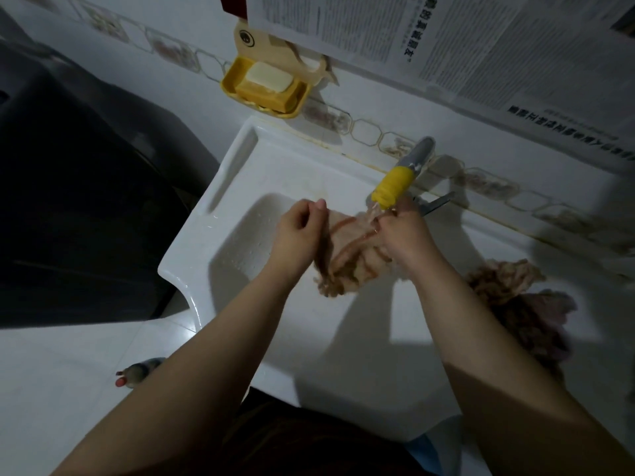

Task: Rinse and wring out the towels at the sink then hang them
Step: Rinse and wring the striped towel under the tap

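A wet beige towel with reddish stripes (350, 250) hangs over the white sink basin (240, 231), stretched between both hands. My left hand (299, 231) pinches its left edge, and that edge droops down below the fingers. My right hand (405, 231) grips the towel's right side right under the tap's yellow nozzle (393, 183), where water runs onto the cloth. More towels (515, 304), brownish and crumpled, lie in a heap on the sink's right ledge.
A yellow soap dish (264, 87) with soap bars hangs on the tiled wall behind the sink. Newspaper sheets (481, 39) cover the wall at upper right. A dark machine (79, 187) stands to the left. A small bottle (137, 372) lies on the floor.
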Motion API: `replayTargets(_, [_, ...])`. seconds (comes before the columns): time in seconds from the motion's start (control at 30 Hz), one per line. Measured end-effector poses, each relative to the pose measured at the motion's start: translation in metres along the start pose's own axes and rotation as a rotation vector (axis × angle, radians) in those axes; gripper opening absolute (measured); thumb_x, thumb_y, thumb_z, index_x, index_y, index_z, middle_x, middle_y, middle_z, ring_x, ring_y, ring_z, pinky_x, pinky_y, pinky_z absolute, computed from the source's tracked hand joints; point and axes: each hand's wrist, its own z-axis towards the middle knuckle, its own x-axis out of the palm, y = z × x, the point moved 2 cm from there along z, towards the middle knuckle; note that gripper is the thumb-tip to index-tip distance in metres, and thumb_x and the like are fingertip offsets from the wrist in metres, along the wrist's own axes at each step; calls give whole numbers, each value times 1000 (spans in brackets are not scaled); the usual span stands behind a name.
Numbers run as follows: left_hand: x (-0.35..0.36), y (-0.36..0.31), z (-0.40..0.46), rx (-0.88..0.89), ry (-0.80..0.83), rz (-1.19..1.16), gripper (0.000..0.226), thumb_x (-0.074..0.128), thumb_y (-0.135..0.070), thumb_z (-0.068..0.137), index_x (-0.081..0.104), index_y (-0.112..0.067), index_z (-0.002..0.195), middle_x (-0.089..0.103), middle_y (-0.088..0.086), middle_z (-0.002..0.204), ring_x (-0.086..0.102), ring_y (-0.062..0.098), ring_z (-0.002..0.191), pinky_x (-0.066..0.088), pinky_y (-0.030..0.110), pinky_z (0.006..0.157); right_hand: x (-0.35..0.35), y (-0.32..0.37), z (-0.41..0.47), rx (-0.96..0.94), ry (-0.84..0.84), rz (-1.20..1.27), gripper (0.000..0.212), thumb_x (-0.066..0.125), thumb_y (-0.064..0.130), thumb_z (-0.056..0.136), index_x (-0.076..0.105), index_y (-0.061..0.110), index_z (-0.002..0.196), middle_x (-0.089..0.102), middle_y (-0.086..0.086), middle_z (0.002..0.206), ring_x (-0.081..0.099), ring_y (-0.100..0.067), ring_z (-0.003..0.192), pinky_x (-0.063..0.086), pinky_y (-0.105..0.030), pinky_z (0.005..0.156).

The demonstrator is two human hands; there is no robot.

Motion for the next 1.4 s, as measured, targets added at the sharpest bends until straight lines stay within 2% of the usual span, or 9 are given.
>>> replayTargets(0.13, [20,-9,14,-246,-105,-262,42,47,-43,97,56,-7,78,53,11,67,52,20,64,46,29,59,23,3,-14,-37,173,-20,22,61,38,89,61,20,78,67,1,73,64,-10,69,48,-23,64])
replayTargets(0.27, [67,-7,0,-639,2,-509,49,56,-54,87,68,-8,77,71,14,78,69,29,78,56,42,78,32,6,1,6,-138,-43,35,56,40,92,49,21,64,55,3,66,57,-21,71,37,-25,64])
replayTargets(0.43, [66,-19,6,-556,20,-532,38,43,-37,101,59,-10,77,62,5,62,58,25,68,48,29,60,37,8,-5,-101,-139,-214,36,46,47,95,56,17,79,63,-11,79,59,-26,78,40,-30,65])
replayTargets(0.57, [58,-26,-5,-624,343,-649,45,46,-44,98,65,-5,113,70,12,90,68,21,80,57,31,73,20,-1,19,32,-93,-107,32,54,52,88,56,20,82,64,-10,94,61,-30,91,49,-42,85])
replayTargets(0.7, [21,-25,9,-582,417,-612,47,41,-48,98,60,-10,78,64,8,74,64,18,71,53,30,71,9,-6,11,-26,172,-81,26,53,40,94,57,24,74,62,1,78,61,-17,77,47,-30,75])
replayTargets(0.8, [3,-27,14,-548,509,-621,29,49,-31,96,62,-5,98,63,10,90,63,20,80,55,28,72,7,-8,-1,-31,353,-15,25,62,36,89,65,15,75,62,-1,64,58,-9,57,46,-25,59])
replayTargets(0.97, [-7,-18,16,-350,481,-333,16,52,-13,96,64,-3,98,66,15,76,61,22,61,48,30,57,0,-17,7,-2,236,217,36,62,37,79,68,5,94,71,-15,91,66,-24,88,50,-48,88])
replayTargets(1.1, [-8,-17,19,-153,323,82,39,54,-37,96,57,-17,63,54,-1,51,45,14,47,38,25,52,2,-19,11,28,148,298,21,60,31,79,67,18,93,71,0,81,65,-21,77,51,-44,73])
replayTargets(1.4, [17,-14,11,-410,372,-439,61,44,-55,93,64,1,103,64,19,97,62,29,88,49,37,82,9,-24,15,114,66,250,22,51,43,89,63,25,85,67,-3,91,64,-26,91,50,-45,92])
